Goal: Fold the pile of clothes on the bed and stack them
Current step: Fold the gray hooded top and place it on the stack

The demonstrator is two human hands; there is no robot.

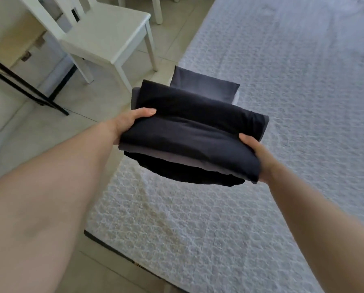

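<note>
The left hand (132,121) and right hand (255,151) grasp a stack of folded clothes (189,132) by its two ends, held above the bed (282,102)'s left edge; folding looks finished; next, probably, lowering it level beside the folded grey piece (202,85) farther off.

hands (130,123) gripping folded clothes (189,132), bed (282,102)

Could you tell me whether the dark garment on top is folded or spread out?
Folded: the dark garment forms a compact rectangle atop the stack.
</note>
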